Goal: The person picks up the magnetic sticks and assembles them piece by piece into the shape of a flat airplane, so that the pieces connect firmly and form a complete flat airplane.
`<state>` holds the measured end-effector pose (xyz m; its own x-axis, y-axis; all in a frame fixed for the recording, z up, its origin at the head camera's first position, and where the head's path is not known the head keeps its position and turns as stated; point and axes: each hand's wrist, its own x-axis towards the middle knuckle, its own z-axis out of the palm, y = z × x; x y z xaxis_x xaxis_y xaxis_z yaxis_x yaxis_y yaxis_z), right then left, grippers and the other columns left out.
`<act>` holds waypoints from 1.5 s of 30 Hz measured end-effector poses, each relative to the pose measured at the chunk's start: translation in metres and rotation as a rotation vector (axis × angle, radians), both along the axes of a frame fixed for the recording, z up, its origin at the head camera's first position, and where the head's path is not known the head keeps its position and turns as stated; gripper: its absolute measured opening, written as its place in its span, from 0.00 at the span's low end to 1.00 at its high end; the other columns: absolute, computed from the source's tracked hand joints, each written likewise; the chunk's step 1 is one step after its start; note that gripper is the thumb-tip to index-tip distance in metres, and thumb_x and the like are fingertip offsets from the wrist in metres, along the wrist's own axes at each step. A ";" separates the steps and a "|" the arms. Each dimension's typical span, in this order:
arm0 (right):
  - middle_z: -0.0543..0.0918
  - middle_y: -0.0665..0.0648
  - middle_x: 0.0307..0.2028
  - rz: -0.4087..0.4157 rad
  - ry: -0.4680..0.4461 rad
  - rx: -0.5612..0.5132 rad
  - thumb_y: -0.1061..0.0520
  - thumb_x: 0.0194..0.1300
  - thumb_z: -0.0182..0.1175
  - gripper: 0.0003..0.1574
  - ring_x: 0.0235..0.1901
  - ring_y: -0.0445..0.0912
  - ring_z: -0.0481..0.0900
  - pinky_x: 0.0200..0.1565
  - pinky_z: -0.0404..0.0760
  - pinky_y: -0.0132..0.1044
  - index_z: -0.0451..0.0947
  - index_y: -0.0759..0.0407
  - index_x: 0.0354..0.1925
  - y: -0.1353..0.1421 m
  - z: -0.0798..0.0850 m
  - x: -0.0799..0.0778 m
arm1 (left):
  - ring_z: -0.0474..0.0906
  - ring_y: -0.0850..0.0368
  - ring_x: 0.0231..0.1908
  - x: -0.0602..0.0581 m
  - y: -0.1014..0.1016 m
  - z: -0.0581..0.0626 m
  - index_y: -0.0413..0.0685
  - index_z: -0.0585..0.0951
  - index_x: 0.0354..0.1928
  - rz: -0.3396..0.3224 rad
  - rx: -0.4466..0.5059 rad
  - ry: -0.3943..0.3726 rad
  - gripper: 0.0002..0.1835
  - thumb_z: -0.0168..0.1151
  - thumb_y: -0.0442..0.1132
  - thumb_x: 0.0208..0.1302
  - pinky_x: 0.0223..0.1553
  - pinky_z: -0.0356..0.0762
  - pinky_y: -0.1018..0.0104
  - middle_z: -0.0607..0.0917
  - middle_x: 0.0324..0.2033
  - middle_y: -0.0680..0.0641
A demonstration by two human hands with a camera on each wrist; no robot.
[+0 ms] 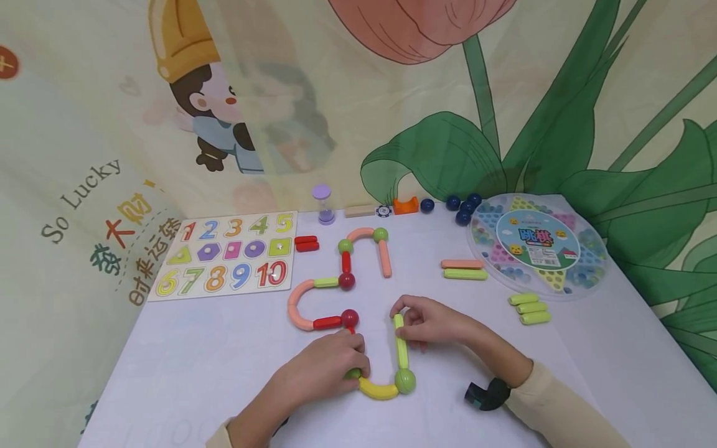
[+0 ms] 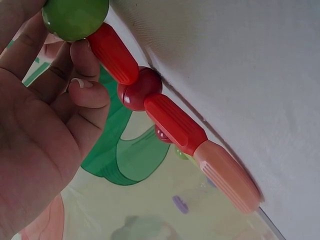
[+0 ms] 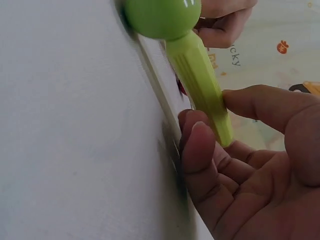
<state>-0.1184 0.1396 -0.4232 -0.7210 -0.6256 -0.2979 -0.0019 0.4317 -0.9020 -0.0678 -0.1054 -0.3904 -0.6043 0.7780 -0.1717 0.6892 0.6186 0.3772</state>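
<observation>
A winding chain of sticks, curved pieces and balls lies on the white table. My left hand point(image 1: 327, 367) grips a green ball point(image 2: 75, 17) of this chain, mostly hidden under the fingers in the head view. From that ball a yellow curved piece point(image 1: 378, 390) runs to another green ball point(image 1: 405, 381). A straight light green stick point(image 1: 402, 351) is attached to this second ball, and my right hand point(image 1: 437, 320) pinches its far end between thumb and fingers. Past the left hand, a red stick point(image 2: 116, 55) joins a dark red ball point(image 2: 141, 89).
Loose light green sticks point(image 1: 531, 308) and a pink stick point(image 1: 462, 264) lie to the right. Behind them is a round Chinese checkers box point(image 1: 483, 249). A number board point(image 1: 224, 249) and two red sticks point(image 1: 306, 246) lie at left; several dark blue balls point(image 1: 463, 218) stand at the back.
</observation>
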 end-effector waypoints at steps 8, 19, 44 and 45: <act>0.77 0.55 0.20 0.019 0.082 0.091 0.50 0.58 0.61 0.17 0.16 0.48 0.72 0.24 0.75 0.34 0.72 0.53 0.45 0.001 -0.001 0.000 | 0.66 0.67 0.31 0.001 0.001 0.000 0.65 0.84 0.34 0.003 -0.006 -0.006 0.11 0.72 0.46 0.45 0.33 0.70 0.77 0.72 0.28 0.62; 0.76 0.51 0.21 0.000 0.149 0.130 0.50 0.58 0.61 0.15 0.21 0.44 0.72 0.26 0.74 0.33 0.74 0.51 0.44 0.003 -0.005 -0.002 | 0.65 0.66 0.32 0.002 0.002 0.000 0.67 0.85 0.34 0.005 -0.037 -0.024 0.12 0.73 0.49 0.42 0.32 0.69 0.76 0.71 0.28 0.62; 0.69 0.75 0.44 -0.335 0.630 0.942 0.58 0.60 0.52 0.26 0.41 0.67 0.71 0.39 0.71 0.60 0.64 0.68 0.55 0.081 0.027 -0.165 | 0.66 0.63 0.35 -0.003 0.039 0.006 0.69 0.69 0.60 -0.080 -0.132 0.063 0.31 0.61 0.60 0.52 0.34 0.67 0.73 0.76 0.38 0.57; 0.71 0.73 0.43 -0.315 0.622 0.936 0.58 0.60 0.52 0.25 0.41 0.66 0.71 0.39 0.71 0.59 0.65 0.68 0.53 0.078 0.027 -0.164 | 0.66 0.63 0.35 -0.003 0.042 0.005 0.68 0.69 0.60 -0.085 -0.141 0.053 0.32 0.61 0.60 0.51 0.34 0.67 0.73 0.76 0.38 0.57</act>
